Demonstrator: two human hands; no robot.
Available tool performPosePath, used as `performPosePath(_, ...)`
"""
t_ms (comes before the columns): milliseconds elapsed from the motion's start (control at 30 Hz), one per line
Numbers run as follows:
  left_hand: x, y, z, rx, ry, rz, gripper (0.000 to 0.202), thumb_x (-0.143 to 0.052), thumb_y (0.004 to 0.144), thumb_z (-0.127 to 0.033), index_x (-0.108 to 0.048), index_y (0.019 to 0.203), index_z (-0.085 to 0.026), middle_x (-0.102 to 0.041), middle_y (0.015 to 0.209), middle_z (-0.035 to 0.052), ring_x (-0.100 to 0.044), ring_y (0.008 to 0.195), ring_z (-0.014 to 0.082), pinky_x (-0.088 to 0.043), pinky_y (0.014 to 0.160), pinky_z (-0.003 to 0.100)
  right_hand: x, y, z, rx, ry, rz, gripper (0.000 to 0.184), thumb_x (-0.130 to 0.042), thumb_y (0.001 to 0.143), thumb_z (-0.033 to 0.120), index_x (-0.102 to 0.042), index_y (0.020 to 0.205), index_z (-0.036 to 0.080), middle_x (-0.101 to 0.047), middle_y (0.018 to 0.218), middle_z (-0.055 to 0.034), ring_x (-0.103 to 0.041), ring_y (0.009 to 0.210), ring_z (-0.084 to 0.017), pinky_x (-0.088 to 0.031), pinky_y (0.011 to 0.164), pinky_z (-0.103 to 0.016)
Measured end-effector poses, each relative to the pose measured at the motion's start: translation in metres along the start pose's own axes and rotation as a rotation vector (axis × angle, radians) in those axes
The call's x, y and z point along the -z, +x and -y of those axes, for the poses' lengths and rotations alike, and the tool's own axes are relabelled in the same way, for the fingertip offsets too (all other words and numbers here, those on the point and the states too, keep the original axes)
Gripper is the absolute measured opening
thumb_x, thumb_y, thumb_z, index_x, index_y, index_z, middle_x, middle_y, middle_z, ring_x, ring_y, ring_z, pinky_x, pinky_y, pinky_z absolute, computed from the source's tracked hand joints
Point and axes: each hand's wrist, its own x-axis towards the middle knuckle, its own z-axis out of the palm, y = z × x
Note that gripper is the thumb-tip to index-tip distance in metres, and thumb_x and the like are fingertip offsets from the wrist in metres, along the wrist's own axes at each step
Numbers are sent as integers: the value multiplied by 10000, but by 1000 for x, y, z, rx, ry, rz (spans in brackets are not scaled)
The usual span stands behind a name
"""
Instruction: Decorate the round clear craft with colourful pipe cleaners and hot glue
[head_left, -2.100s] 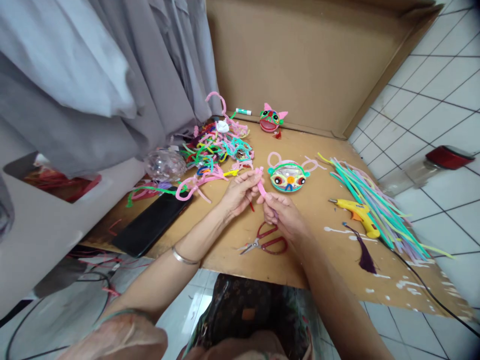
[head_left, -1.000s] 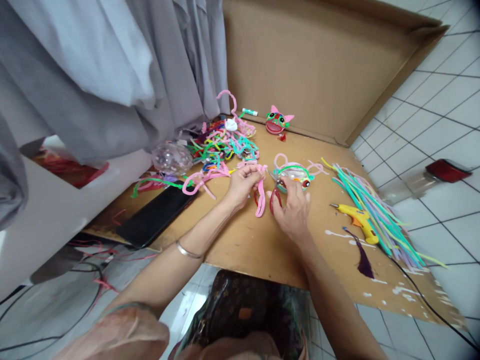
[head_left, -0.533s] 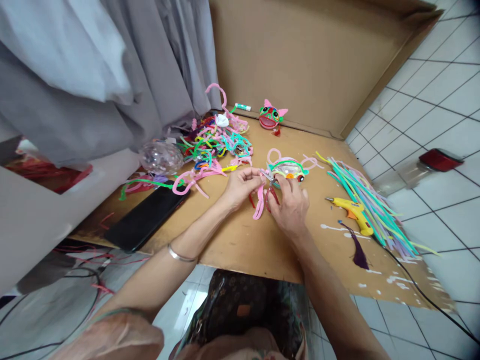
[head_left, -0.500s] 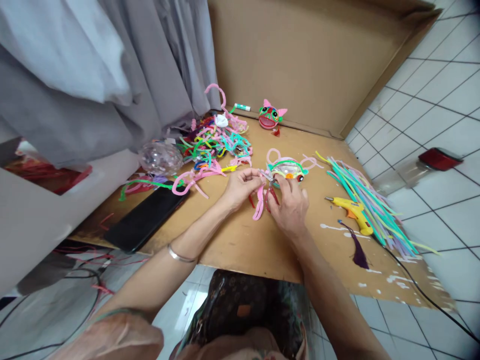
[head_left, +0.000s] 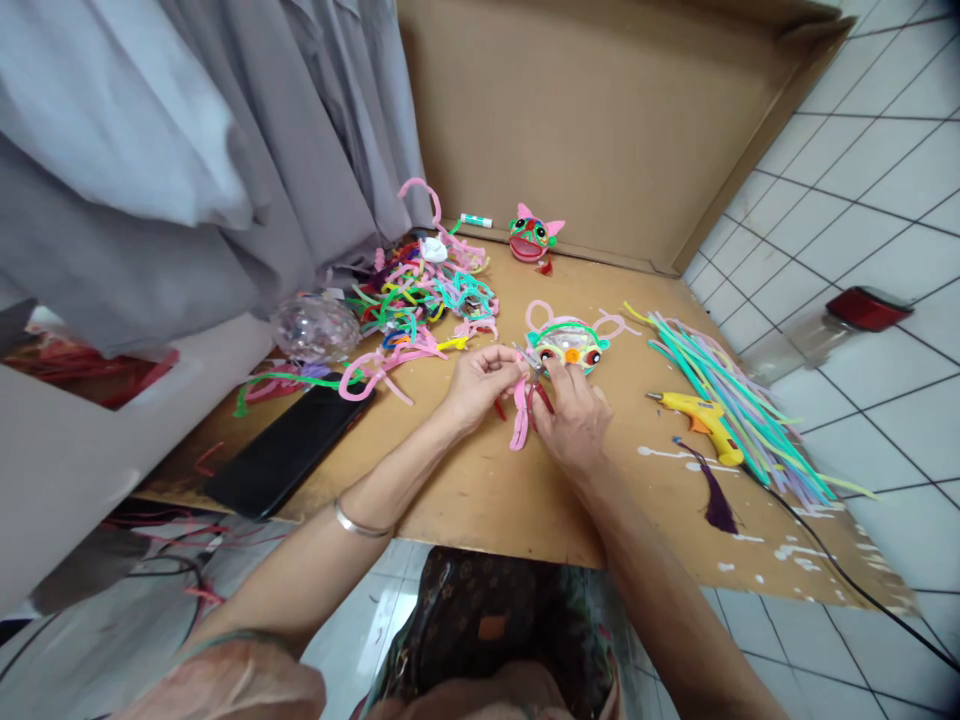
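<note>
My left hand [head_left: 480, 388] pinches a pink pipe cleaner [head_left: 519, 428], whose folded lower end hangs over the table. In my right hand [head_left: 574, 415] is a pair of red-handled scissors [head_left: 541, 399], its metal blades pointing left beside the pinched pipe cleaner. The fingers partly cover the scissors, so how wide the blades stand is unclear. Just beyond my right fingers lies a clear craft face [head_left: 564, 341] with a green brow, an orange nose, round eyes and pink loops for ears.
A heap of coloured pipe cleaners [head_left: 424, 295] sits back left, near a clear plastic ball [head_left: 315, 328] and a black phone [head_left: 285, 450]. On the right are straight pipe cleaners [head_left: 720, 390], a yellow glue gun [head_left: 705, 425] and a purple tassel [head_left: 716, 500]. A finished-looking pink-eared head [head_left: 531, 240] stands at the back.
The view has shifted slightly. My right hand sits a little lower against the craft face, and both its eyes and its nose now show. Both hands keep their holds.
</note>
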Motion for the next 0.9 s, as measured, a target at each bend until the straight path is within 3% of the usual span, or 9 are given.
performPosePath(400, -2, -2, -4, 25, -24, -9, 204, -769, 586, -276, -642, 667, -138, -573, 517, -35, -413, 430, 43, -304, 454, 187, -1, -4, 4, -85, 210, 10, 350, -479, 910, 340, -618, 1200, 202, -698, 1016, -105, -648, 835, -214, -458, 704, -291)
performPosePath(733, 0, 0, -5, 40, -57, -8, 198, -776, 557, -252, -665, 677, -139, -606, 557, -19, -502, 486, 76, -371, 490, 196, -3, -4, 1, -190, 553, 98, 295, -531, 889, 394, -655, 1107, 237, -691, 1099, -104, -642, 1010, -250, -489, 858, -354)
performPosePath(900, 0, -1, -6, 76, -108, 14, 263, -822, 536, -268, -671, 702, -131, -590, 554, -24, -456, 469, 53, -335, 469, 178, -12, -2, -5, -382, 815, 109, 359, -555, 868, 440, -635, 1148, 230, -707, 1003, -77, -658, 878, -221, -498, 814, -340)
